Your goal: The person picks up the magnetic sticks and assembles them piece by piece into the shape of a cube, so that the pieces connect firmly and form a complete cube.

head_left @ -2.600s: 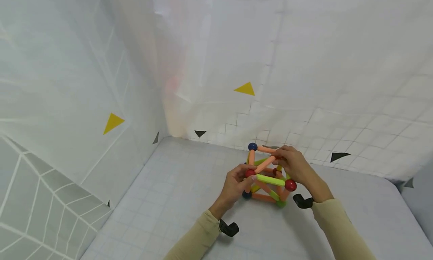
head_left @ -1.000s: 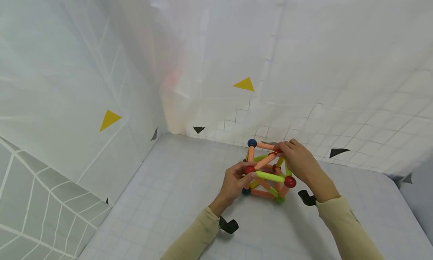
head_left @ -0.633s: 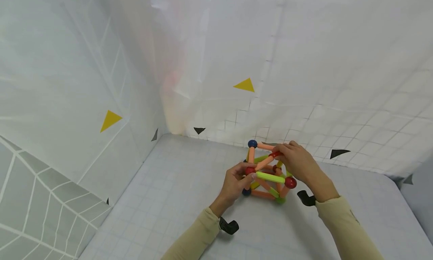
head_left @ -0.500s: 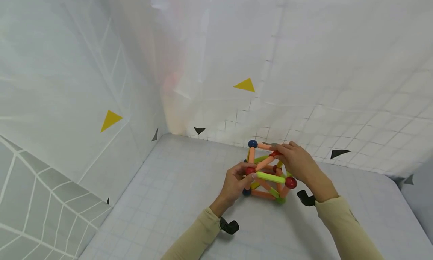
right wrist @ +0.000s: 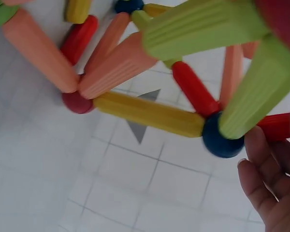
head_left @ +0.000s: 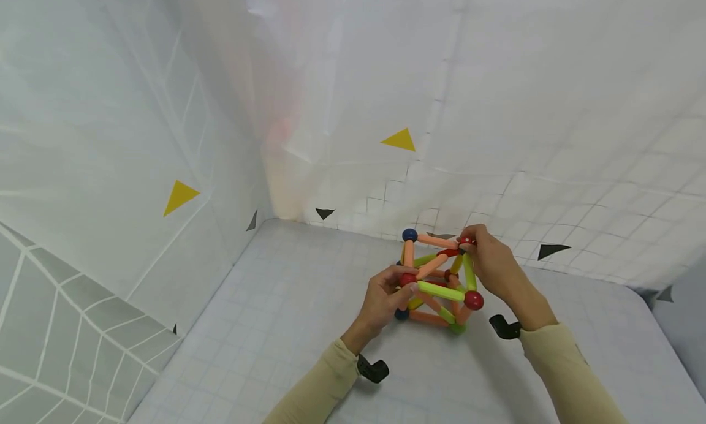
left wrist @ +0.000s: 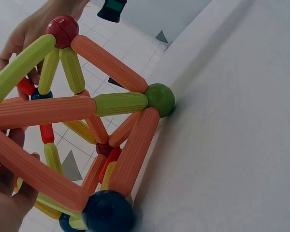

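A frame of magnetic sticks and balls (head_left: 441, 290) in orange, lime, yellow and red stands on the white surface. My left hand (head_left: 380, 298) pinches the red ball (head_left: 409, 280) at its front left upper corner. At the upper right corner, my right hand (head_left: 493, 268) pinches a red stick (right wrist: 278, 125) beside a blue ball (right wrist: 223, 135); the thumb is partly out of the right wrist view. Another red ball (head_left: 474, 300) forms the front right corner. In the left wrist view, a green ball (left wrist: 160, 100) and a dark blue ball (left wrist: 108, 211) sit at the base.
The white surface (head_left: 298, 277) has faint grid lines. Behind the frame rises a white sheet wall (head_left: 353, 136) with a yellow triangle (head_left: 399, 139) and dark marks. Another wall (head_left: 110, 117) stands on the left. Black wrist cameras (head_left: 373, 369) jut from both cuffs.
My right hand has shifted slightly right and up from the middle of the top, and a red piece now shows at its fingertips. My left hand has stayed on the red ball.
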`<state>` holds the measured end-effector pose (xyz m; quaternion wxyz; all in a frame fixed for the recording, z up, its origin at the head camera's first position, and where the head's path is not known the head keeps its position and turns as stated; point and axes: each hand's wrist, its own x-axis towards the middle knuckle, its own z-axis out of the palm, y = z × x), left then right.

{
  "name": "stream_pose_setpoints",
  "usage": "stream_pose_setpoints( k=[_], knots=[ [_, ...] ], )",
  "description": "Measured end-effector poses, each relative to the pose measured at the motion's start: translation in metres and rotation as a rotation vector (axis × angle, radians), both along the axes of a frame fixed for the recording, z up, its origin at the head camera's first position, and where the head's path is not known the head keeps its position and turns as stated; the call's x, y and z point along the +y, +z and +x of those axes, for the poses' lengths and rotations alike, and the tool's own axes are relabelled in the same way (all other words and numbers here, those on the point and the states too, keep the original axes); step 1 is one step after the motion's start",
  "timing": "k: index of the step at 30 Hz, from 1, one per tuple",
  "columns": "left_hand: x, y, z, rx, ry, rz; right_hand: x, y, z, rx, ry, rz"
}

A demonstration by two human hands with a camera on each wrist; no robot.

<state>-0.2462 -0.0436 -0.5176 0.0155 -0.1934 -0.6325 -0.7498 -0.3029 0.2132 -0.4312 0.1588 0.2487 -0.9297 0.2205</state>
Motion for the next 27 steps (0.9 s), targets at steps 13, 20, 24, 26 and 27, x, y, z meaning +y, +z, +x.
stream_pose_setpoints(
  k=[13, 20, 24, 26, 27],
  knots=[
    [0.000, -0.003, -0.001, 0.024, -0.003, -0.008, 0.005, -0.001, -0.008, 0.162, 0.033, -0.122],
    [0.000, -0.002, -0.002, 0.024, -0.013, -0.007, 0.008, -0.001, -0.005, 0.177, -0.010, -0.252],
    [0.000, -0.003, -0.002, 0.023, -0.014, -0.005, 0.013, 0.000, -0.002, 0.029, 0.008, -0.336],
    [0.000, -0.004, -0.002, 0.024, -0.014, -0.006, 0.015, 0.002, 0.001, -0.092, 0.005, -0.366],
    [0.000, -0.004, -0.002, 0.024, -0.015, -0.005, 0.016, 0.003, 0.002, -0.145, -0.004, -0.372]
  ],
)
